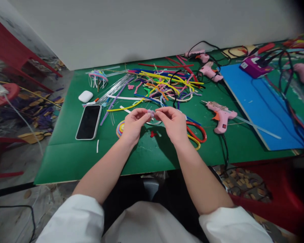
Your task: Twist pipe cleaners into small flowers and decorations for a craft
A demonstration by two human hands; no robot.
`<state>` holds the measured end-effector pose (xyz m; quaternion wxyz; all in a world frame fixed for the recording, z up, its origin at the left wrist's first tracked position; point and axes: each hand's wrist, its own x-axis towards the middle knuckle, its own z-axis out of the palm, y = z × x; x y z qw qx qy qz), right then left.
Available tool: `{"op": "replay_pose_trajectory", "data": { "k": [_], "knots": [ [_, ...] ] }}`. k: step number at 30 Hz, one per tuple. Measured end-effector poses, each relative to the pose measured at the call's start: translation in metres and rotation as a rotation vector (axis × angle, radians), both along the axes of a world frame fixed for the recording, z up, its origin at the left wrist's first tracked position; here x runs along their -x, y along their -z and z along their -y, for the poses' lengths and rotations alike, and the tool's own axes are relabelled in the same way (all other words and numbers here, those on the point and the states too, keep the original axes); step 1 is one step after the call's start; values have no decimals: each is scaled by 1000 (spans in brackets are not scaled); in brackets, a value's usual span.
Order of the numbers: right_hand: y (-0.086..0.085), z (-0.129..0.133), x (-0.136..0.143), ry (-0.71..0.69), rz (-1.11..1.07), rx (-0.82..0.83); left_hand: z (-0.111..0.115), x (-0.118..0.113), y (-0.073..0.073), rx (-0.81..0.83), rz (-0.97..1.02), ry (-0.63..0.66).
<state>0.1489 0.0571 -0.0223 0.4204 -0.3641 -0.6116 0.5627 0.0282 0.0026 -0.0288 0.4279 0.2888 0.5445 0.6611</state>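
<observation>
A small pale purple fuzzy piece (151, 113) is pinched between both hands above the green table (111, 153). My left hand (135, 125) grips its left side with thumb and fingertips. On its right side, the thumb and forefinger of my right hand (172, 123) close on it. Below the hands lies a small red piece (153, 134). A striped multicoloured disc (120, 129) is partly hidden by my left hand. Scissors with red and yellow handles (198, 132) lie beside my right hand, their blades hidden.
Many coloured fuzzy stems (167, 84) are piled at the back. A phone (88, 122) and a white case (85, 96) lie left. On the right are a pink glue gun (223, 118), a blue board (258, 111), a purple power block (255, 66) and tangled cables.
</observation>
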Motion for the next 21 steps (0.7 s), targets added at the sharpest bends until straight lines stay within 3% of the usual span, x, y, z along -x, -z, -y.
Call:
{"op": "replay_pose_trajectory", "data": {
  "k": [9, 15, 21],
  "knots": [
    [-3, 1, -1, 4, 45, -30, 3, -5, -4, -57, -326, -50],
    [0, 0, 1, -1, 64, -38, 6, -8, -5, -64, -347, -13],
    [3, -2, 1, -58, -32, 72, 5, -8, -6, -40, -344, -8]
  ]
}}
